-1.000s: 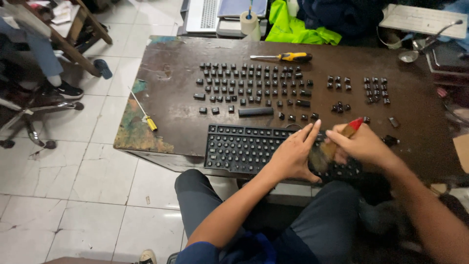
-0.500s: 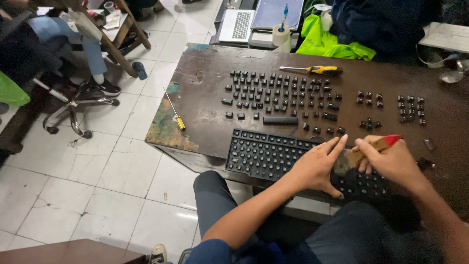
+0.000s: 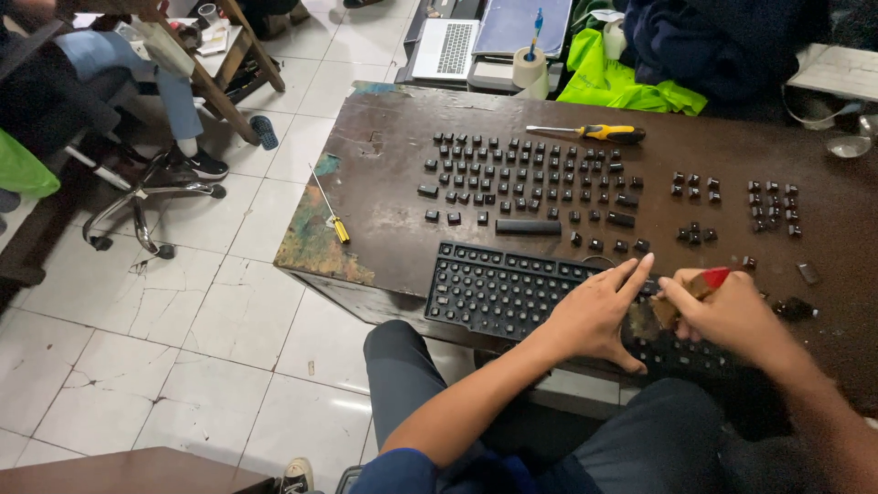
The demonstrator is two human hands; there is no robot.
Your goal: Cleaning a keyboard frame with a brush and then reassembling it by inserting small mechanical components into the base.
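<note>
Right hand (image 3: 732,316) gripping, seemingly, brush (image 3: 697,291) over keyboard (image 3: 512,293)

Even, soft indoor light (sharp focus, slight wide-angle edge bending)

keyboard (image 3: 512,293) sits at the table's (image 3: 384,247) near edge, loose keycaps (image 3: 530,178) spread behind it, screwdriver (image 3: 594,134) farther back, laptop (image 3: 445,48) beyond the table.
</note>
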